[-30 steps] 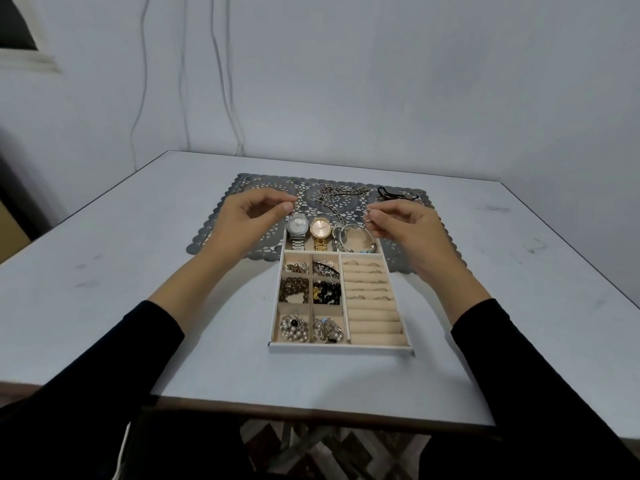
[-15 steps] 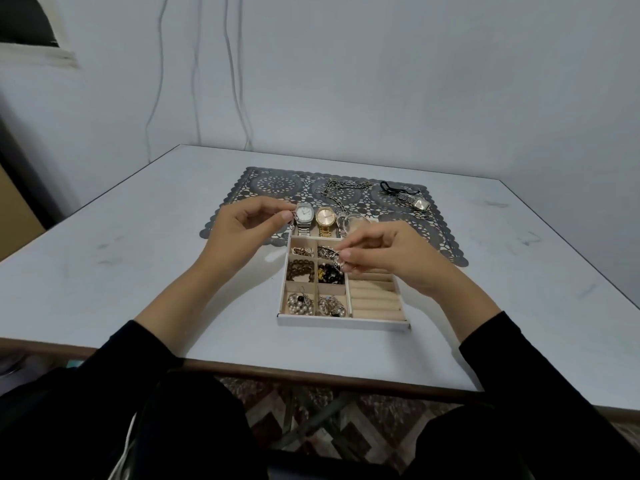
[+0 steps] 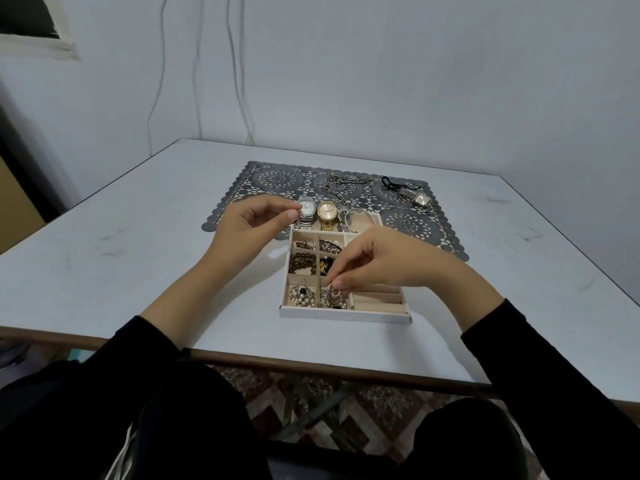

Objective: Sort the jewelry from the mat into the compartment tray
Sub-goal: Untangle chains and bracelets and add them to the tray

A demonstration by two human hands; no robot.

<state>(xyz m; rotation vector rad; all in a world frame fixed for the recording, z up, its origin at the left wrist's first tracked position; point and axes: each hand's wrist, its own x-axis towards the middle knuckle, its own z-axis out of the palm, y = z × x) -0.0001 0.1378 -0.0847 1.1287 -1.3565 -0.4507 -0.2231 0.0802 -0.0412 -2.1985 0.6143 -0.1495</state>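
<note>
The person's left hand (image 3: pixel 249 223) hovers over the far left corner of the compartment tray (image 3: pixel 346 315), its grip pinched between thumb and forefinger on a small silvery piece (image 3: pixel 298 214), too tiny to make out, just beside the silver watch (image 3: pixel 307 207). The right hand (image 3: pixel 377 261) reaches across the tray from the right, fingers pointing down and left, its grip pinching a silver earring (image 3: pixel 330 288) right over the nearest compartment in the second column. That compartment holds a tangle of silver earrings (image 3: pixel 335 300); whether the held one touches them I cannot tell.

The tray sits on the pale surface (image 3: pixel 138 254), its far end overlapping the near edge of the dark lace mat (image 3: pixel 277 178). To the left of the earring tangle lies a pearl cluster (image 3: pixel 303 296). Behind that is a compartment of brown beads (image 3: pixel 300 265), with dark pieces (image 3: pixel 325 264) to its right. The ring rolls (image 3: pixel 379 301) fill the right side, mostly hidden under the right hand. Across the far end lie the silver watch, a gold watch (image 3: pixel 327 211) and a silver bangle (image 3: pixel 356 216).

On the mat itself, a chain necklace (image 3: pixel 341 183) lies far of the watches, and to the far right a small square pendant on a black cord (image 3: pixel 420 199).
</note>
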